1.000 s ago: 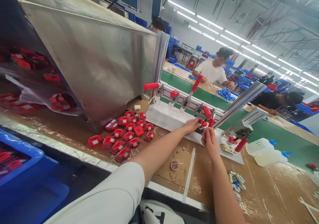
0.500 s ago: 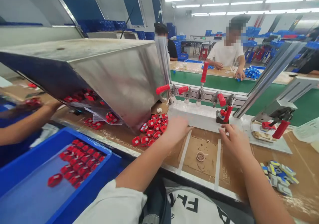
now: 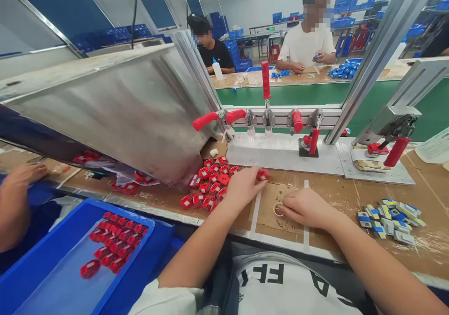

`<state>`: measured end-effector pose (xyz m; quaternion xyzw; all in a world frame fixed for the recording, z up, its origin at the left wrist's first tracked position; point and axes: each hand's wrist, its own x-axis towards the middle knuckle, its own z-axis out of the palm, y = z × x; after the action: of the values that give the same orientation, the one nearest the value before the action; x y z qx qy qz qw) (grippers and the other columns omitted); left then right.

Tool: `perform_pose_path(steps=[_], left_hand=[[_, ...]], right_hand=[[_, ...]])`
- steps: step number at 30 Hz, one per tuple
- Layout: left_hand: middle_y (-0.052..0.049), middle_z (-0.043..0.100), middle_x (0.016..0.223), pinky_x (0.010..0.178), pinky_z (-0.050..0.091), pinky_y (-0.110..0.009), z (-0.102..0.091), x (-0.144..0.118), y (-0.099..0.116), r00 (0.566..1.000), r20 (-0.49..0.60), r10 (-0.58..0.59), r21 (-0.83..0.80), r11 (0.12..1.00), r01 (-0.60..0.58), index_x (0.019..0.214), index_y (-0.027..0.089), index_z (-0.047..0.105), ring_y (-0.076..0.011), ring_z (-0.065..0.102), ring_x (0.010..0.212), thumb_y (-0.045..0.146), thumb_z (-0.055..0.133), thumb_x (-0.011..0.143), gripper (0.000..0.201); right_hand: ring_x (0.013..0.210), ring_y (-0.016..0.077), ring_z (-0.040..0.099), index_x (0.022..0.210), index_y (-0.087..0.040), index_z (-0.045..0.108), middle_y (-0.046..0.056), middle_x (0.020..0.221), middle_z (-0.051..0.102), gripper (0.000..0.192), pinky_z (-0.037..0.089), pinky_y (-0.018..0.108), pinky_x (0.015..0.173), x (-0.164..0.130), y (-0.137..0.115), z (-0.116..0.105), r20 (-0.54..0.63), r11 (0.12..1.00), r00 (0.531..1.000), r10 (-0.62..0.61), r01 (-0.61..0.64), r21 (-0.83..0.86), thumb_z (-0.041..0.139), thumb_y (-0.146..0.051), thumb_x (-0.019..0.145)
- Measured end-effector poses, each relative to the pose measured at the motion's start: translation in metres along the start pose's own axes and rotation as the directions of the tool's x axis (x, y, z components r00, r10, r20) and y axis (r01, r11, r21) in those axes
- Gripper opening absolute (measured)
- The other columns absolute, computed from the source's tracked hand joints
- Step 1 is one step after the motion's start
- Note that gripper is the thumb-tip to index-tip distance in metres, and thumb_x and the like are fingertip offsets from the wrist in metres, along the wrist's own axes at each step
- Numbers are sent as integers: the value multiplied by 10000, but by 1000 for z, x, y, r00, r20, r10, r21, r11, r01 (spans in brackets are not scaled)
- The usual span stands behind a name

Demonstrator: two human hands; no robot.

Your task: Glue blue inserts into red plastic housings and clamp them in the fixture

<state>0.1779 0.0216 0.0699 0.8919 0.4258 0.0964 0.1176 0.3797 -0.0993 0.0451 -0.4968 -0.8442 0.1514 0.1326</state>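
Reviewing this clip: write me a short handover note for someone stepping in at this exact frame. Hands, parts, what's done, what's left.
Left hand: closed on one small red part, lifted just off the pile of red parts by the steel chute.
Right hand: flat on the cardboard pad, fingertips at a small ring; holding nothing that I can see.
Fixture: a row of red-handled toggle clamps over the white plate; one red piece sits under the clamp at the right.
Done: finished-looking red parts lie in the blue tray.
Left: the pile, probably; a blue-and-white parts heap lies to the right.
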Motion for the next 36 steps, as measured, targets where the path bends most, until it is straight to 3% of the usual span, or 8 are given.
perform_pose_path(steps=[5, 10, 13, 15, 18, 20, 28, 36], left_hand=[[-31, 760, 1038, 817, 527, -290, 38, 39, 31, 989, -93, 111, -630, 763, -145, 1119, 229, 709, -190, 705, 917, 388, 782, 830, 338], [-70, 722, 1029, 793, 539, -295, 81, 53, 28, 995, -61, 75, -807, 583, -94, 1090, 178, 734, -188, 678, 882, 281, 843, 736, 384], [-71, 723, 1008, 740, 535, -280, 88, 51, 19, 996, 45, 83, -848, 530, -6, 1102, 174, 749, -170, 664, 813, 299, 867, 712, 426], [-65, 734, 969, 710, 526, -274, 87, 50, 16, 989, 115, 88, -865, 499, 56, 1127, 176, 753, -164, 653, 774, 335, 875, 708, 465], [-34, 726, 848, 650, 482, -258, 81, 48, 16, 972, 212, 103, -873, 468, 141, 1165, 181, 753, -144, 607, 688, 374, 878, 705, 515], [-8, 694, 764, 616, 439, -246, 76, 47, 18, 962, 254, 102, -858, 483, 175, 1163, 181, 756, -127, 559, 638, 386, 880, 702, 519], [47, 568, 620, 573, 373, -240, 65, 45, 23, 947, 301, 115, -823, 533, 198, 1147, 190, 764, -113, 474, 574, 405, 869, 708, 500], [48, 580, 620, 586, 383, -246, 63, 43, 23, 943, 305, 134, -806, 564, 181, 1155, 218, 758, -125, 522, 585, 437, 854, 734, 484]], right_hand=[[591, 117, 423, 676, -178, 558, 1, 656, 591, 400, 241, 289, 607, 1, 4, 5, -34, 988, 998, 46, -40, 147, 465, -322, 1038], [528, 89, 283, 591, -188, 360, -58, 559, 355, 420, 205, 276, 558, -2, 15, 8, -46, 924, 997, 64, -42, 380, 512, -274, 973], [527, 89, 246, 582, -205, 264, -63, 556, 250, 460, 208, 272, 541, -5, 29, 6, -210, 853, 961, 180, -46, 520, 497, -304, 966], [532, 92, 233, 581, -215, 247, -60, 563, 217, 470, 205, 275, 533, -6, 38, 4, -375, 798, 852, 367, -81, 596, 493, -339, 963], [536, 97, 238, 577, -223, 283, -57, 568, 225, 479, 207, 277, 521, -6, 47, 3, -474, 688, 611, 634, -166, 706, 516, -408, 952], [536, 99, 258, 573, -222, 312, -54, 563, 255, 485, 223, 276, 522, -5, 49, 4, -444, 626, 547, 710, -201, 753, 534, -442, 943], [533, 105, 280, 560, -219, 337, -48, 551, 290, 499, 243, 280, 532, -1, 51, 5, -390, 589, 549, 739, -246, 770, 539, -490, 927], [562, 108, 260, 578, -221, 304, -44, 585, 250, 489, 229, 279, 537, -1, 50, 4, -435, 652, 561, 704, -270, 708, 532, -469, 932]])
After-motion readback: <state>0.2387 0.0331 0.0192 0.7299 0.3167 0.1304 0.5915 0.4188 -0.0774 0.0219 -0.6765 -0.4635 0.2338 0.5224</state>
